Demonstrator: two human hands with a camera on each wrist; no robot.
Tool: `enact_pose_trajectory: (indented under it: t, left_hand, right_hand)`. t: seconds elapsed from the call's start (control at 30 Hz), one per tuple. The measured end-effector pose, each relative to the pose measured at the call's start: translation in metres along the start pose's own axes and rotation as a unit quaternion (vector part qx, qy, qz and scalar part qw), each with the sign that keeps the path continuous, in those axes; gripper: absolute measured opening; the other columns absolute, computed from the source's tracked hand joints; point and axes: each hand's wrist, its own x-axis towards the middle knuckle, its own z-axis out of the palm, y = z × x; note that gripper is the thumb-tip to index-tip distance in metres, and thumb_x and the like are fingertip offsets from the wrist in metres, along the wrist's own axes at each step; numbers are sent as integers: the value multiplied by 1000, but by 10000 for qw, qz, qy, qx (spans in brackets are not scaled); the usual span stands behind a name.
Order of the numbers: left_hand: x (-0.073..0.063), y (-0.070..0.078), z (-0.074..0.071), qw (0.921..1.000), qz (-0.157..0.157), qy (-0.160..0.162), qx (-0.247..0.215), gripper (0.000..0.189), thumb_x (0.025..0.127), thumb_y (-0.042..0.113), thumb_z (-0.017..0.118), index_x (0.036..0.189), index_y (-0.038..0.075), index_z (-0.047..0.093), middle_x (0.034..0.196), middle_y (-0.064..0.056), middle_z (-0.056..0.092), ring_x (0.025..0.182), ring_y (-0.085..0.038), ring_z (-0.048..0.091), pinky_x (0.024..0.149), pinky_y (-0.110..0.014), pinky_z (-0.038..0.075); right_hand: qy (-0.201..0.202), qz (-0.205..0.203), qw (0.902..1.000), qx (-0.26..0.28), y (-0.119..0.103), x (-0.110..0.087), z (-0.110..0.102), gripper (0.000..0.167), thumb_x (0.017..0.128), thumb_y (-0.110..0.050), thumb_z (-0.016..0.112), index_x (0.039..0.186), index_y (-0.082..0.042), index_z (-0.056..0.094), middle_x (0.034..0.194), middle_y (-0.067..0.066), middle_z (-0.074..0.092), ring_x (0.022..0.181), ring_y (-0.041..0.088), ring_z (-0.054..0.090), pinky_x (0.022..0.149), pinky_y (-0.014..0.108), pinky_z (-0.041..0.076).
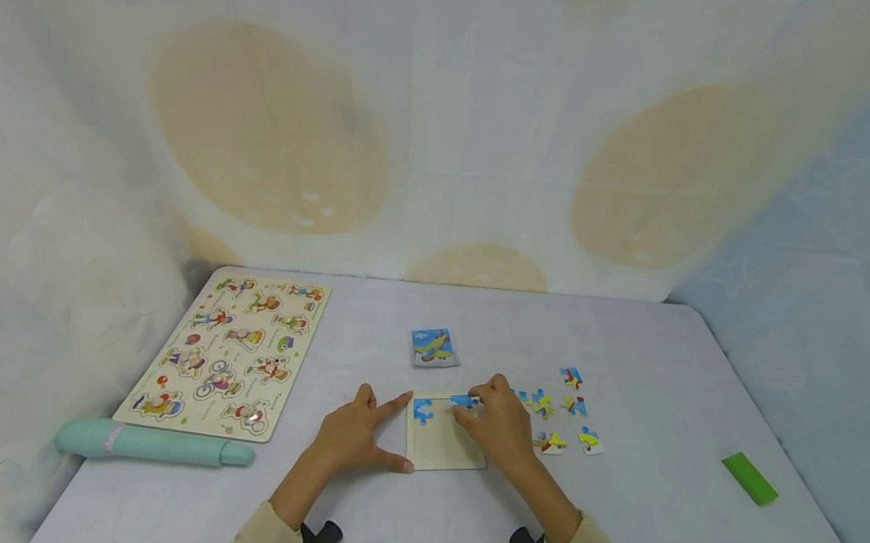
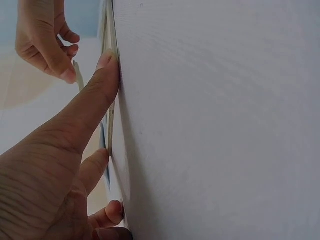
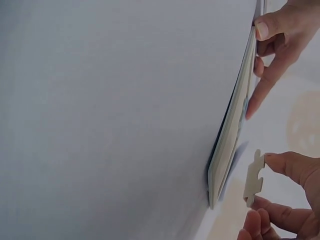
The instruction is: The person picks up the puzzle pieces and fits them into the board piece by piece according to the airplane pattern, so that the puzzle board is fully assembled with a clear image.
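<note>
A pale wooden puzzle tray (image 1: 447, 450) lies on the white table with a blue puzzle piece (image 1: 422, 411) in its upper left corner. Thumb and forefinger of my left hand (image 1: 343, 434) are spread, touching the tray's left corners. Over the tray's upper right, my right hand (image 1: 505, 428) pinches another jigsaw piece (image 3: 253, 179) between thumb and fingers. In the right wrist view that piece is tilted and held apart from the tray (image 3: 232, 135). Several loose pieces (image 1: 544, 405) with blue, yellow and red print lie to the right of the right hand.
Behind the tray is a small picture card (image 1: 433, 348) of a yellow plane. A large figure puzzle board (image 1: 262, 350) lies at the left, with a teal cylindrical object (image 1: 152, 444) along its front. A green strip (image 1: 750, 478) is at the far right.
</note>
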Motion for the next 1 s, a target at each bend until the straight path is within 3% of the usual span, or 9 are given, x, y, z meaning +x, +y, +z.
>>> enact_pose_trajectory:
  t: [0.53,0.83,1.0]
  left_hand:
    - [1,0,-1,10000,24,-13,23,101,57,70,84,146,38,48,96,-5,37,66,-16,40,54,-29,31]
    - [0,1,0,9999,13,-10,104,101,57,71,83,146,39,48,95,-5,37,65,-16,39,53,-28,30]
    - [1,1,0,9999,55,46,89,101,57,71,83,146,37,48,95,-5,37,65,-16,40,53,-29,30]
  right_hand:
    - [-482,219,9986,-73,-12,7,14,39,79,-33,83,97,0,76,88,4,54,71,12,48,64,27,44]
    - [-467,-157,9979,-410,-11,7,21,39,79,-34,83,96,1,76,89,6,56,71,12,52,66,29,50]
    - [-329,-477,9950,-811,-11,3,19,47,80,-37,83,108,0,74,94,7,56,74,14,52,68,29,50]
